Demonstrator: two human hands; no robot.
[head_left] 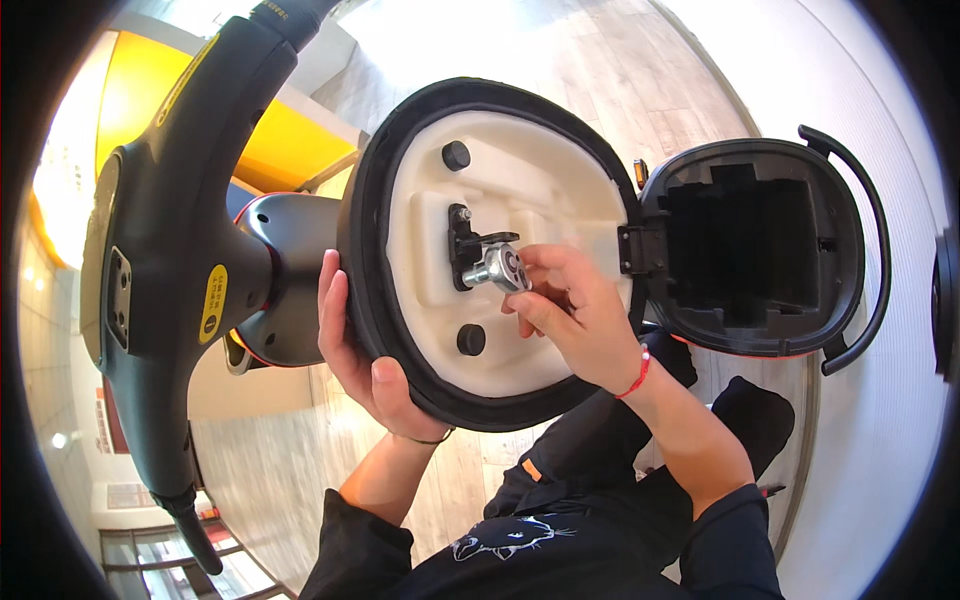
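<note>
A scooter seat stands tilted up with its cream underside facing me and a black padded rim around it. My left hand grips the lower left of this rim, fingers behind and thumb in front. In the middle of the underside sits a black metal bracket with a bolt showing at its upper end. My right hand pinches a silver ratchet wrench by its head. The wrench's socket end meets the lower part of the bracket; its handle is hidden by my fingers.
Right of the seat, a hinge joins it to the open black storage compartment, with a curved rear grab bar beyond. Black handlebars rise on the left. Two round rubber feet stick out of the underside. My knees are below.
</note>
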